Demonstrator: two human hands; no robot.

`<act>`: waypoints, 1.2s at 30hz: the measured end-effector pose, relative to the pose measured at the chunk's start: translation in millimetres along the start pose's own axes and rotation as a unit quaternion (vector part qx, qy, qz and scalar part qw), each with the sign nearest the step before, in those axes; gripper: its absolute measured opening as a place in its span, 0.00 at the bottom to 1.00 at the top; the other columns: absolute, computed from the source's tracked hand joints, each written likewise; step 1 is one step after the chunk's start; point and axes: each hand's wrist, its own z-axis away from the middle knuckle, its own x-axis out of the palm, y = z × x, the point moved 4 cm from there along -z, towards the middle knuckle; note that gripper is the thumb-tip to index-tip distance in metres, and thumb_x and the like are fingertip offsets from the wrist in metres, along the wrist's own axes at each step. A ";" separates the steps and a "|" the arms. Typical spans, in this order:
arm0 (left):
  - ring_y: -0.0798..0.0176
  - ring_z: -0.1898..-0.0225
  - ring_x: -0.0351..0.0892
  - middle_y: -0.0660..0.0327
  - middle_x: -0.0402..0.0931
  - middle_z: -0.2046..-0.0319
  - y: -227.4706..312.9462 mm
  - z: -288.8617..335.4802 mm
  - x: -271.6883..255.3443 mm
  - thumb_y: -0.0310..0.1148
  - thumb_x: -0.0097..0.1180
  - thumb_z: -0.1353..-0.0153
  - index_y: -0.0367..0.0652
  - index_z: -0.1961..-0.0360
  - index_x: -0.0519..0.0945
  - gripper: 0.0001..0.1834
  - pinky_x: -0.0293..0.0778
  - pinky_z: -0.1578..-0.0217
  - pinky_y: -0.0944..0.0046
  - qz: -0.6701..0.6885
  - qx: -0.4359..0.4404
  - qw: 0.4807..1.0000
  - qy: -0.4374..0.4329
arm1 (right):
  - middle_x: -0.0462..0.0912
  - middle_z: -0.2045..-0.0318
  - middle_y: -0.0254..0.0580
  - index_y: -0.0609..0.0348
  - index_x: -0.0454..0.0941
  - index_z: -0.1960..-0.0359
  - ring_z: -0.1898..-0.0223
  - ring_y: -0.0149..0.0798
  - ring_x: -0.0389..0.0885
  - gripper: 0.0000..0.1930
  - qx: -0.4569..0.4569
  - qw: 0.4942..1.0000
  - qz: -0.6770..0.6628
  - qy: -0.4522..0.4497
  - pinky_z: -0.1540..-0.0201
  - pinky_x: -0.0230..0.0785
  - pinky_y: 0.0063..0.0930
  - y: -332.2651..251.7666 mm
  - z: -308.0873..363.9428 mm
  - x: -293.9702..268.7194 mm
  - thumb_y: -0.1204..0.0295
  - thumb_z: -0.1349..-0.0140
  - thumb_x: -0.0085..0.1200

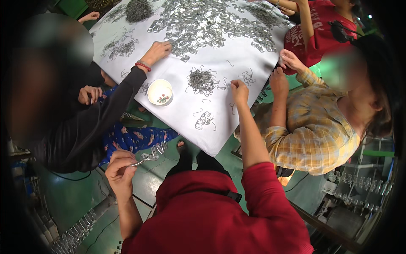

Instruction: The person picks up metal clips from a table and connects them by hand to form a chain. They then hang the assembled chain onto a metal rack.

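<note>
My left hand (120, 171), raised off the near left side of the table, is closed on a metal rod or wire. Several shiny metal pieces (157, 151) hang together at its far end; their exact kind is hard to make out. Over the table's right side, my right hand (240, 92) has its fingers pinched together, and whatever they hold is hidden. Thin S-shaped wire hooks (203, 81) lie in a dark pile to its left. Closer to the table corner sits a small cluster of shiny metal pieces (205, 119), with loose hooks around it.
A large heap of flat metal pieces (198, 25) covers the far part of the white table (182, 120). A white bowl (153, 88) holds small coloured bits. One person's hand (157, 51) reaches in from the left; a person in a plaid shirt (313, 139) works at the right.
</note>
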 end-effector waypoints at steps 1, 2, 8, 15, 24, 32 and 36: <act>0.61 0.66 0.71 0.59 0.72 0.71 -6.2 6.2 -0.4 0.27 0.63 0.52 0.36 0.72 0.79 0.07 0.67 0.63 0.65 -0.011 -0.008 0.999 0.031 | 0.83 0.71 0.42 0.59 0.80 0.64 0.70 0.39 0.81 0.08 -0.001 1.000 -0.002 -0.005 0.65 0.71 0.31 1.3 -11.7 2.5 0.73 0.46 0.56; 0.61 0.65 0.71 0.59 0.72 0.71 -8.5 10.7 0.0 0.27 0.63 0.51 0.36 0.72 0.79 0.08 0.67 0.62 0.64 -0.017 -0.012 0.999 0.037 | 0.83 0.70 0.42 0.57 0.81 0.64 0.69 0.40 0.81 0.09 0.021 0.998 0.040 -0.053 0.65 0.71 0.32 -0.9 -21.2 7.3 0.71 0.46 0.57; 0.61 0.65 0.71 0.58 0.73 0.70 -20.5 35.6 6.7 0.25 0.61 0.51 0.36 0.71 0.79 0.06 0.67 0.63 0.65 -0.020 -0.029 0.996 0.086 | 0.84 0.70 0.42 0.54 0.82 0.69 0.67 0.43 0.81 0.09 0.030 0.960 0.195 -0.201 0.62 0.71 0.35 -29.1 -52.4 18.8 0.65 0.48 0.60; 0.64 0.65 0.71 0.59 0.74 0.69 -47.9 54.9 5.2 0.19 0.59 0.53 0.36 0.70 0.79 0.07 0.66 0.62 0.67 -0.027 -0.076 0.994 0.069 | 0.83 0.72 0.44 0.56 0.81 0.72 0.68 0.44 0.81 0.10 -0.012 0.960 0.156 -0.234 0.63 0.71 0.33 0.5 -62.9 31.1 0.63 0.50 0.61; 0.65 0.65 0.73 0.60 0.76 0.69 -47.2 58.1 -4.7 0.18 0.62 0.53 0.36 0.69 0.81 0.08 0.68 0.63 0.67 -0.005 -0.079 0.997 0.027 | 0.83 0.70 0.43 0.55 0.81 0.69 0.67 0.43 0.82 0.11 0.055 0.950 0.215 -0.220 0.62 0.72 0.33 -13.5 -62.2 34.3 0.63 0.51 0.62; 0.61 0.64 0.77 0.58 0.79 0.69 -54.2 67.8 -22.2 0.20 0.62 0.52 0.35 0.70 0.80 0.07 0.71 0.61 0.64 -0.055 -0.026 0.998 -0.031 | 0.79 0.77 0.36 0.62 0.77 0.70 0.73 0.30 0.75 0.06 -0.021 0.974 -0.108 -0.196 0.67 0.67 0.24 -68.0 -9.3 3.6 0.72 0.44 0.54; 0.64 0.66 0.76 0.59 0.79 0.70 -61.9 64.2 -21.4 0.20 0.61 0.50 0.37 0.69 0.80 0.06 0.70 0.63 0.65 -0.010 -0.031 0.997 -0.071 | 0.75 0.69 0.37 0.61 0.74 0.69 0.66 0.30 0.73 0.03 -0.181 0.863 -0.320 -0.347 0.62 0.66 0.23 -217.2 132.8 -38.6 0.79 0.44 0.54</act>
